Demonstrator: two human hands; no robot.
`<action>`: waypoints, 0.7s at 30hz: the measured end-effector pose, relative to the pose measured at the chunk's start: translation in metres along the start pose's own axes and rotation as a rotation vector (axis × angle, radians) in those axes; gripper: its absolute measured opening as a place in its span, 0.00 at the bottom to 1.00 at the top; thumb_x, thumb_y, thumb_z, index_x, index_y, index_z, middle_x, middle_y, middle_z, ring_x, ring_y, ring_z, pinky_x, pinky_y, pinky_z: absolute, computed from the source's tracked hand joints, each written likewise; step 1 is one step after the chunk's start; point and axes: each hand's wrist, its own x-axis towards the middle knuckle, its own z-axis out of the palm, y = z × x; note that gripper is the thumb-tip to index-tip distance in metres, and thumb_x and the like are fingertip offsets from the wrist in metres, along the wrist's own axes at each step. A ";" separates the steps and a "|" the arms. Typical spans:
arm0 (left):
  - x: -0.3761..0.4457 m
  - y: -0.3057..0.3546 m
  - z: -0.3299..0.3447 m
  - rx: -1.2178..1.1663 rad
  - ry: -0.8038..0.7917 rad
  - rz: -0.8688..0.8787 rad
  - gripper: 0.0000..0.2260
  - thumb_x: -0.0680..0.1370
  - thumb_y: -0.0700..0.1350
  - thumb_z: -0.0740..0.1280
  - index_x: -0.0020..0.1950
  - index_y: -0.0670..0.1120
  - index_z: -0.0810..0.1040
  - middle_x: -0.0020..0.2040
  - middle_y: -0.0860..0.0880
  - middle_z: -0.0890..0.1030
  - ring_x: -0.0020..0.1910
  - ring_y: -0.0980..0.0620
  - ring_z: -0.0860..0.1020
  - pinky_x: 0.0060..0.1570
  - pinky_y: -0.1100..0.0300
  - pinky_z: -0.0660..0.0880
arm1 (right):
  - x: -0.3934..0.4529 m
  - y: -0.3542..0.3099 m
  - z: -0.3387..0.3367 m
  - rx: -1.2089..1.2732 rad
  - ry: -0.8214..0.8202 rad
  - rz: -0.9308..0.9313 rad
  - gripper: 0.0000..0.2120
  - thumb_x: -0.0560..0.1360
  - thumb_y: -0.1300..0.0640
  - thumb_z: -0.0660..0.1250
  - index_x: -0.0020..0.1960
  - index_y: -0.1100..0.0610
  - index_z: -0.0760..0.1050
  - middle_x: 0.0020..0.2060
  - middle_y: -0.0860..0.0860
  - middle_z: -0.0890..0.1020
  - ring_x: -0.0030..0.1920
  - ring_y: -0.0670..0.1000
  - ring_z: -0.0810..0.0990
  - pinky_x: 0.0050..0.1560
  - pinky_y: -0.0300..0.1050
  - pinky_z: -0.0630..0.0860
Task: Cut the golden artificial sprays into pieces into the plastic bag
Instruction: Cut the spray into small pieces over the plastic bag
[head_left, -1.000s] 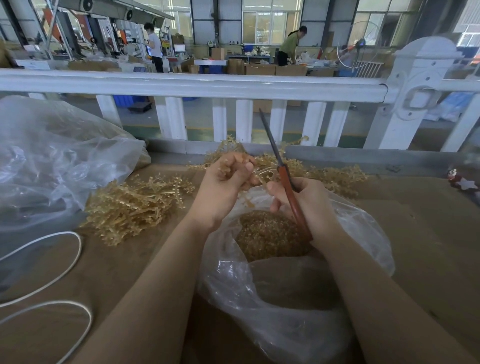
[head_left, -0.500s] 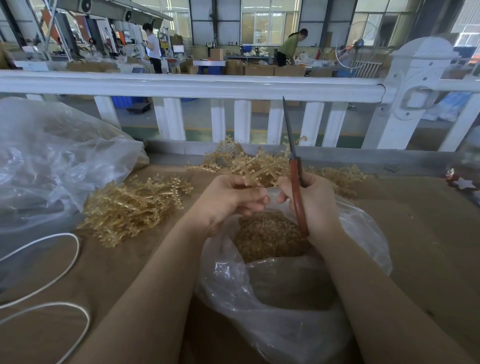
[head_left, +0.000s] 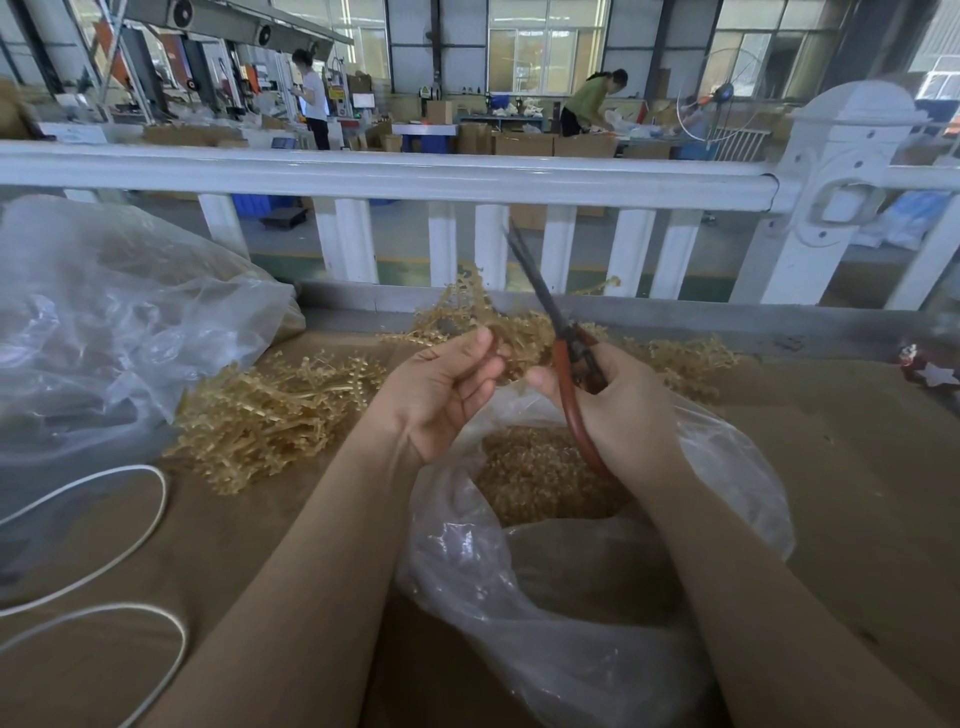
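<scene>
Fingers (head_left: 480, 364) of the left hand (head_left: 441, 400) are curled in and pinching a golden spray (head_left: 519, 340), palm turned up, right over the mouth of the plastic bag (head_left: 571, 613). Over on the right, the right hand (head_left: 623, 410) is wrapped round the red handles of the scissors (head_left: 563, 353) — dark blades shut together, pointing up and to the far left, crossing in front of the white fence (head_left: 415, 179). The scissors sit just beside the held spray; whether the blades touch it, I cannot tell.

Down in the bag, a heap of cut golden pieces (head_left: 540, 473) is lying at the bottom, directly under both hands. The bag itself rests on the brown desk (head_left: 857, 467), near the middle, its rim rumpled and open.

To the left of the hands, a pile of sprays (head_left: 270, 415) lies on the desk — well spread, uncut. More golden sprays (head_left: 691, 358) lie at the far side, just behind the hands and along the foot of the fence.

Far left, a big crumpled clear bag (head_left: 114, 332) sits on the desk, and near it a white cord (head_left: 130, 545) loops across the near-left corner. At the far right edge, a small red ornament with a white star (head_left: 932, 369).
</scene>
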 end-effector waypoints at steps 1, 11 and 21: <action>0.000 0.001 -0.001 -0.017 -0.016 0.003 0.04 0.73 0.41 0.71 0.45 0.44 0.84 0.39 0.48 0.86 0.35 0.57 0.83 0.37 0.67 0.80 | 0.000 0.000 0.000 -0.048 -0.017 -0.008 0.34 0.57 0.17 0.63 0.46 0.43 0.78 0.37 0.38 0.82 0.40 0.40 0.80 0.41 0.44 0.76; -0.002 0.005 0.000 0.036 -0.011 0.115 0.08 0.71 0.35 0.69 0.50 0.43 0.82 0.41 0.48 0.86 0.39 0.56 0.84 0.38 0.67 0.79 | -0.002 0.003 0.002 -0.401 -0.099 -0.105 0.36 0.60 0.16 0.56 0.54 0.41 0.72 0.41 0.36 0.77 0.45 0.45 0.78 0.41 0.45 0.74; -0.001 0.003 0.000 0.189 0.082 0.316 0.09 0.75 0.29 0.68 0.46 0.42 0.81 0.38 0.46 0.86 0.37 0.54 0.84 0.33 0.66 0.77 | 0.000 0.005 0.003 -0.567 -0.025 -0.141 0.39 0.61 0.16 0.52 0.55 0.45 0.72 0.43 0.37 0.75 0.42 0.43 0.74 0.35 0.40 0.68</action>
